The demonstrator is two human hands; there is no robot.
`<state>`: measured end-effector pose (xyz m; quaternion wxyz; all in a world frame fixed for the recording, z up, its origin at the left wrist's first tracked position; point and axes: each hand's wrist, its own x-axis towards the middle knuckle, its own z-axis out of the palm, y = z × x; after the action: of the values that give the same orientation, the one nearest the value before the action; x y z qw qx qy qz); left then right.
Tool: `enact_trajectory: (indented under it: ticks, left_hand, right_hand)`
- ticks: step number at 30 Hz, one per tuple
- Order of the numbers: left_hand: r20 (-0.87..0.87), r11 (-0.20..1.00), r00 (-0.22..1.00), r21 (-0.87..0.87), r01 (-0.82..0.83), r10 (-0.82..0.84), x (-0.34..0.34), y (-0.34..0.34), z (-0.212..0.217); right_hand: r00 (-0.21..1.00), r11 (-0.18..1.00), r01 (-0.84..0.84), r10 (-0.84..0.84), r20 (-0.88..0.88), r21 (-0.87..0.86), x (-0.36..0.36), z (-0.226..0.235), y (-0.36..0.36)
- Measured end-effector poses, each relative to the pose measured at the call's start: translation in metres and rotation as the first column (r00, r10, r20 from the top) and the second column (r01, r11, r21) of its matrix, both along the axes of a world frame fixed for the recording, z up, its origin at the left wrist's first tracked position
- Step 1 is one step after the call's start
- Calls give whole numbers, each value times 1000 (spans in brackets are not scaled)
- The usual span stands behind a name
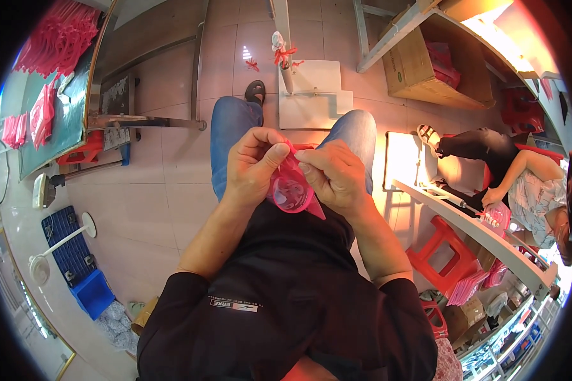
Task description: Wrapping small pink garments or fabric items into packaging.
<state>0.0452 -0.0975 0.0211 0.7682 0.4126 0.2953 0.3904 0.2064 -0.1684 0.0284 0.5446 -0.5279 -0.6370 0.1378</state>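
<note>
Between my hands, above my lap, is a pink plastic pouch (291,193) with a rounded, see-through lower part and a pointed corner hanging to the right. My left hand (255,164) pinches its gathered top edge between thumb and forefinger. From the other side, my right hand (337,175) grips the same edge, thumb and fingers pressed together. The fingers cover part of the upper edge, so I cannot make out how it is folded there.
Ahead of my knees a white platform (311,113) carries an upright post with red ties. On the left, a green-topped table (72,120) bears pink pieces. To the right stand a cardboard box (419,76), a red stool (442,254) and a seated co-worker (534,184) handling a pink item.
</note>
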Motion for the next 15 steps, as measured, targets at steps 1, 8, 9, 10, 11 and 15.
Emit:
enact_trajectory:
  ticks: [1, 8, 9, 10, 11, 15]
  left_hand:
    - [20, 1000, 1000, -23, 2, -2, 1, -1, 0]
    - [87, 997, 996, -79, 0, 7, 2, -2, 0]
    - [87, 997, 996, -80, -1, 8, 1, -2, -1]
    - [83, 997, 996, -70, -10, 16, 1, -2, -2]
    - [78, 998, 997, -61, -19, 24, 1, -2, -3]
    - [74, 998, 997, -60, 2, 2, 0, -1, -2]
  right_hand:
    - [1000, 1000, 0, 0, 1, 9, 0, -1, 0]
    - [1000, 1000, 14, -14, -21, 4, -2, -1, 0]
    - [999, 1000, 11, -11, -30, -4, -2, -1, 0]
    - [999, 1000, 8, -9, -38, -12, -2, -1, 0]
    - [999, 1000, 8, -8, -38, -12, -2, -1, 0]
    - [997, 997, -1, -4, -71, -79, -2, -2, -3]
